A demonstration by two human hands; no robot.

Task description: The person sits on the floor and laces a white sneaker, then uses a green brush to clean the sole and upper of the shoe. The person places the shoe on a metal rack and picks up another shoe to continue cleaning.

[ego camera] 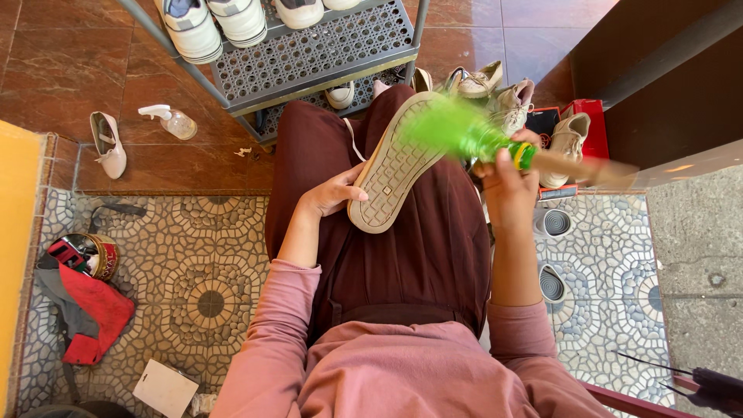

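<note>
Sitting over a patterned tile floor, the person is working on a shoe laid across the lap of a dark maroon skirt. A grey metal shoe rack is standing just beyond the knees, carrying 4 pale shoes on its top shelf, and more pale shoes are lying on the floor to its right beside a red box. At the floor's left edge a red cloth is lying by a round tin, with a single pale shoe and a small clear spray bottle farther up.

The shoe is resting sole-up on the lap, its beige tread facing the camera. The left hand is curling around the heel end, fingers closed on it and steadying it. The right hand is gripping the wooden handle of a green-bristled brush, fist closed, and the bristles are blurring over the toe end of the sole.

Judging by this, the sole is being scrubbed at the toe; the next stroke is calling for firm heel support and for bringing the bristles down toward the uncleaned middle tread.
</note>
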